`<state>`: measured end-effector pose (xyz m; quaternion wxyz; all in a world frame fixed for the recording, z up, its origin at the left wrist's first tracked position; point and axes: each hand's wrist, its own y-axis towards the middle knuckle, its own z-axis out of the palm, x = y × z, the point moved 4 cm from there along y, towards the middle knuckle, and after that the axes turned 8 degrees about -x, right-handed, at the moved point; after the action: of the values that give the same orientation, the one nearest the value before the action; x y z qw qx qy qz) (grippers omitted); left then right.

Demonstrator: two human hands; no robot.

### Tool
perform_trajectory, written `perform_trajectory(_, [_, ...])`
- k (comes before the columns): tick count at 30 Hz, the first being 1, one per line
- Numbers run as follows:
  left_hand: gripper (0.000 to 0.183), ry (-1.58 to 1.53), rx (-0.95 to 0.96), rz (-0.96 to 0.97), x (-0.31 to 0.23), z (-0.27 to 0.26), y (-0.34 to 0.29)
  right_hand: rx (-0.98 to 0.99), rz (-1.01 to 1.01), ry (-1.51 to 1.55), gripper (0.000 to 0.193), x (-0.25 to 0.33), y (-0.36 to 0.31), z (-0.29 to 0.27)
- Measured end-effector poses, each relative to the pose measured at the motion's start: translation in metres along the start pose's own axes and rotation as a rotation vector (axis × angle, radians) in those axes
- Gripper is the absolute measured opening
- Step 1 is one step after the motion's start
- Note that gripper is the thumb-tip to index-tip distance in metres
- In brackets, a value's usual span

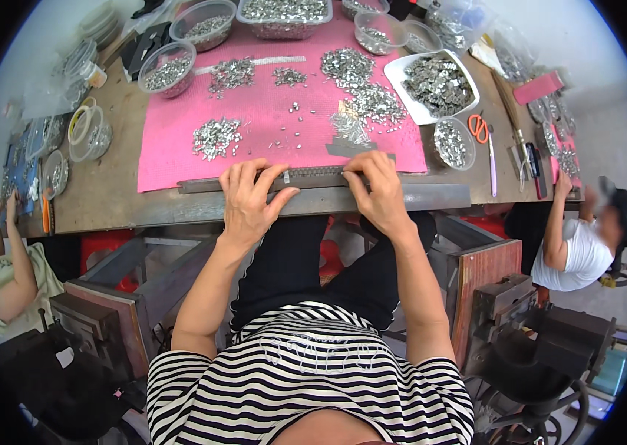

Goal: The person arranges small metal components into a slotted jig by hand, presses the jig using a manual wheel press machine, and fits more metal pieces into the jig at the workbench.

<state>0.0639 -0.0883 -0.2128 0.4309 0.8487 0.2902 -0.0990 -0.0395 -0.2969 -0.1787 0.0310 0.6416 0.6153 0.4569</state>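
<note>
Along the near table edge lies a long, narrow dark metal bar point(198, 186). A row of small metal links point(315, 172) runs along it between my hands. My left hand point(249, 199) has its fingers curled over the bar, the index finger and thumb bent towards a small shiny piece point(286, 177). At the right end of the row, my right hand point(378, 190) is closed in a pinch on the bar, its fingertips partly hiding what they touch. Beyond the bar, a pink mat point(165, 141) carries several piles of small silvery metal parts point(217, 139) and thin pins point(352, 128).
Clear tubs point(168, 68) and a white square dish point(413, 110) of metal parts stand around the mat. To the right lie orange-handled scissors point(479, 128) and a purple-handled tool point(492, 167). Two other people work at the far left and right.
</note>
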Motion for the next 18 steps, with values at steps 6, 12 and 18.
perform_trajectory(6, [0.045,0.005,-0.003,0.006,0.0,-0.002,0.0,0.036,-0.106,-0.136,0.013,0.005,0.001,0.008])
perform_trajectory(12, [0.047,-0.055,0.022,0.0,0.002,-0.009,0.003,0.002,-0.099,-0.111,0.014,0.0,-0.007,0.008])
perform_trajectory(18, [0.046,0.036,0.013,-0.02,0.016,-0.018,-0.003,-0.106,0.269,0.143,0.012,-0.017,-0.013,0.011])
